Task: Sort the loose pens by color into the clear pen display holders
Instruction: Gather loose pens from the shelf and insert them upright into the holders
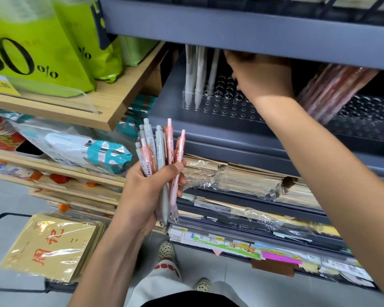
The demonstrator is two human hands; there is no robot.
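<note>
so my left hand (142, 196) grips the pens (157, 147) upright, holder (222, 107) sits up-right of them under my right hand (262, 76), can't tell its grip

The pen holder (220, 106) sits on the shelf (171, 103) with a few pens (194, 76) standing in its left end, the right hand (264, 78) over its right part, perhaps touching it, a second holder (368, 127) to its right, wrapped notebooks (248, 178) below it, and the left hand (142, 196) gripping a pen bundle (159, 147) below-left of it.

Two clear holders (222, 108); three upright grey pens (199, 80); one handheld bundle (159, 151).
</note>
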